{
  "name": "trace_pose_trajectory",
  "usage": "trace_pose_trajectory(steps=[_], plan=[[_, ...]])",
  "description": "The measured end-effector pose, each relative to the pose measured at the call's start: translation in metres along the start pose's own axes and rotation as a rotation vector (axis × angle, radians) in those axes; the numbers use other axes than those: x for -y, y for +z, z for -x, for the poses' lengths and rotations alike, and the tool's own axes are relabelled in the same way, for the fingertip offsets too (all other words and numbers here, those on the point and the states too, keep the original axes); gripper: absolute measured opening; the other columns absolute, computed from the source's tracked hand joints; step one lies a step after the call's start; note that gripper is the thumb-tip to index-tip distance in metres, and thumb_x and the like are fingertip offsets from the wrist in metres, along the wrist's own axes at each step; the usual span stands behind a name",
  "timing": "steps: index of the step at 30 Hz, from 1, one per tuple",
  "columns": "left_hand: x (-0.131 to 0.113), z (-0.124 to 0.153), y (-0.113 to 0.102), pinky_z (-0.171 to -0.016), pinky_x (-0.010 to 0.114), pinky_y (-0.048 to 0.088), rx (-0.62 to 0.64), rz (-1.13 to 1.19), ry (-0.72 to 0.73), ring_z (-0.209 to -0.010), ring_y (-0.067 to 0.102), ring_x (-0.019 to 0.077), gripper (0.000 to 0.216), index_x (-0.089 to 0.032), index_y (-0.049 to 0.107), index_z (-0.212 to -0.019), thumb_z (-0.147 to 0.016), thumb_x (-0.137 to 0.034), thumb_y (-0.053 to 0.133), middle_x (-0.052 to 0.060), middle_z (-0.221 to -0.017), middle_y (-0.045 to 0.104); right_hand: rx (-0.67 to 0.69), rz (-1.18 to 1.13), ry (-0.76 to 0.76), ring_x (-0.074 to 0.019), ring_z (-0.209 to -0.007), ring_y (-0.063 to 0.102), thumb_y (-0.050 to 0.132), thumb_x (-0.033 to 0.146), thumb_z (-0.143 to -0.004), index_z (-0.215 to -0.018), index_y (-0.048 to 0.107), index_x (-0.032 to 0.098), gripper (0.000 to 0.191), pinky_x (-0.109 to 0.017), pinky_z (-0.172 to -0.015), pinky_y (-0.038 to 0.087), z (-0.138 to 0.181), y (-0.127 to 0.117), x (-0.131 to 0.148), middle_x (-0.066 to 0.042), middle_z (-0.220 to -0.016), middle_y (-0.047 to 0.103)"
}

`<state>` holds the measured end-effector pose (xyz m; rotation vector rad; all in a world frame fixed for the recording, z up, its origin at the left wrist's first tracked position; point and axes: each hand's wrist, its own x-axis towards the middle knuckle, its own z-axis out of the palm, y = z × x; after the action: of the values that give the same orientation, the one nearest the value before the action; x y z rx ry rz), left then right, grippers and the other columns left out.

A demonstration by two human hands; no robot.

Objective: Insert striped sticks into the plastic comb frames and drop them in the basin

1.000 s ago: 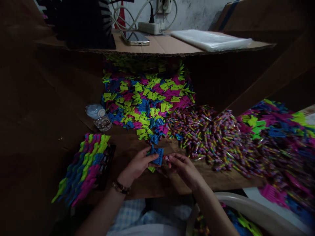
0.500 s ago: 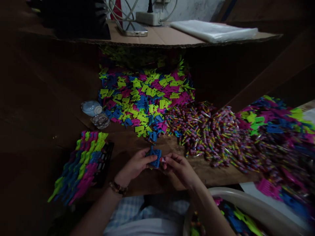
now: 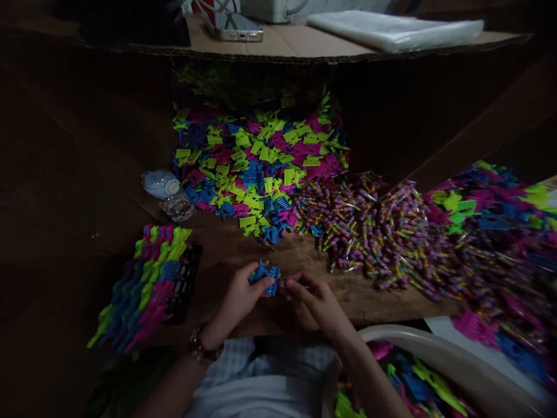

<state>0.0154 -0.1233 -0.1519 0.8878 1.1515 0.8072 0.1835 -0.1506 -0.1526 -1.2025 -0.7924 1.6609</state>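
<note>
Low over the wooden table, my left hand [image 3: 243, 293] is closed on a blue slatted plastic piece [image 3: 266, 277], thumb across its face. My right hand [image 3: 311, 296] pinches a small wrapped candy [image 3: 282, 284] at the piece's right edge; whether the candy goes into the piece I cannot tell. Beyond my hands lies a heap of pink, blue and yellow-green plastic pieces [image 3: 252, 168]. To its right spreads a pile of wrapped candies [image 3: 383, 232]. Left of my hands, rows of coloured pieces [image 3: 139, 284] stand in a black rack [image 3: 187, 284].
A cardboard shelf [image 3: 287, 43] overhangs the back, holding a phone [image 3: 238, 30] and a stack of clear plastic bags [image 3: 391, 30]. A pale-blue rounded object [image 3: 160, 184] sits at the left. At lower right stands a large tub [image 3: 391, 334] with coloured pieces inside.
My view has shifted, so the shelf appears higher. The blue piece has turned and moved slightly left with my left hand. My right hand still pinches the candy beside it.
</note>
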Motion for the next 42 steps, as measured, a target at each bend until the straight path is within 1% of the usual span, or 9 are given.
trace_pose_trajectory(steps=[8, 17, 20, 27, 30, 33, 37, 39, 42], plan=[[-0.007, 0.006, -0.001, -0.058, 0.023, 0.054, 0.092, 0.386, -0.100, -0.068, 0.061, 0.0126, 0.035, -0.012, 0.068, -0.083, -0.058, -0.031, 0.082, 0.004, -0.079, 0.067, 0.070, -0.083, 0.046, -0.0069, -0.048, 0.049, 0.078, 0.043, -0.064, -0.070, 0.064, 0.014, 0.033, -0.018, -0.045, 0.033, -0.005, 0.002, 0.005, 0.001, -0.054, 0.061], [-0.011, 0.011, -0.003, -0.057, 0.021, 0.053, 0.247, 0.333, -0.159, -0.068, 0.061, 0.0121, 0.036, -0.012, 0.068, -0.093, -0.064, -0.031, 0.079, 0.005, -0.081, 0.067, 0.112, -0.132, 0.073, -0.0061, -0.044, 0.045, 0.079, 0.047, -0.060, -0.070, 0.062, 0.015, 0.038, -0.018, -0.043, 0.030, 0.000, 0.004, 0.002, 0.002, -0.051, 0.059], [-0.014, 0.014, -0.001, -0.059, 0.022, 0.053, 0.201, 0.248, -0.105, -0.068, 0.061, 0.0126, 0.034, -0.012, 0.067, -0.090, -0.065, -0.032, 0.077, 0.005, -0.080, 0.067, 0.120, -0.080, 0.059, -0.0071, -0.047, 0.047, 0.077, 0.046, -0.064, -0.070, 0.062, 0.015, 0.035, -0.019, -0.046, 0.032, 0.004, 0.003, 0.005, 0.001, -0.053, 0.059], [-0.004, 0.017, 0.007, -0.051, 0.027, 0.054, -0.110, -0.088, 0.058, -0.066, 0.065, 0.0191, 0.040, -0.016, 0.064, -0.100, -0.066, -0.035, 0.072, 0.005, -0.084, 0.069, 0.058, 0.310, -0.100, -0.0125, -0.058, 0.053, 0.062, 0.054, -0.076, -0.075, 0.058, 0.017, 0.037, -0.023, -0.055, 0.041, 0.007, 0.002, 0.000, 0.000, -0.062, 0.060], [0.008, 0.014, 0.005, -0.048, 0.026, 0.051, -0.133, -0.211, 0.099, -0.062, 0.065, 0.0196, 0.034, -0.018, 0.064, -0.102, -0.073, -0.036, 0.065, 0.004, -0.080, 0.069, 0.029, 0.639, -0.215, -0.0144, -0.058, 0.055, 0.042, 0.057, -0.087, -0.076, 0.054, 0.018, 0.042, -0.025, -0.054, 0.044, 0.001, 0.001, -0.011, -0.002, -0.063, 0.060], [0.016, 0.007, -0.002, -0.063, 0.032, 0.053, -0.158, -0.499, 0.183, -0.072, 0.066, 0.0241, 0.032, -0.017, 0.066, -0.100, -0.075, -0.036, 0.064, 0.007, -0.080, 0.070, -0.005, 0.883, -0.285, -0.0166, -0.060, 0.058, 0.037, 0.048, -0.090, -0.075, 0.057, 0.017, 0.040, -0.026, -0.056, 0.045, -0.006, -0.003, -0.017, -0.004, -0.066, 0.063], [0.016, -0.014, -0.014, -0.097, 0.046, 0.038, -0.308, -0.906, 0.458, -0.113, 0.052, 0.0322, 0.048, -0.015, 0.057, -0.118, -0.076, -0.040, 0.064, 0.017, -0.118, 0.061, -0.078, 1.173, -0.343, -0.0260, -0.084, 0.059, 0.053, 0.029, -0.084, -0.079, 0.064, 0.017, 0.018, -0.036, -0.076, 0.044, -0.019, -0.009, -0.006, -0.011, -0.085, 0.066], [0.009, -0.034, -0.017, -0.102, 0.048, 0.031, -0.365, -1.013, 0.530, -0.120, 0.044, 0.0323, 0.047, -0.013, 0.053, -0.122, -0.082, -0.040, 0.056, 0.018, -0.126, 0.055, -0.151, 1.323, -0.370, -0.0318, -0.099, 0.054, 0.052, 0.024, -0.084, -0.084, 0.065, 0.017, 0.015, -0.042, -0.086, 0.039, -0.030, -0.005, 0.003, -0.015, -0.096, 0.064], [-0.005, -0.070, -0.013, -0.103, 0.048, 0.028, -0.361, -1.038, 0.554, -0.121, 0.041, 0.0314, 0.038, -0.012, 0.056, -0.118, -0.087, -0.033, 0.048, 0.019, -0.125, 0.054, -0.231, 1.497, -0.383, -0.0329, -0.106, 0.051, 0.046, 0.025, -0.089, -0.097, 0.064, 0.015, 0.022, -0.042, -0.087, 0.039, -0.056, 0.011, 0.011, -0.019, -0.107, 0.062]])
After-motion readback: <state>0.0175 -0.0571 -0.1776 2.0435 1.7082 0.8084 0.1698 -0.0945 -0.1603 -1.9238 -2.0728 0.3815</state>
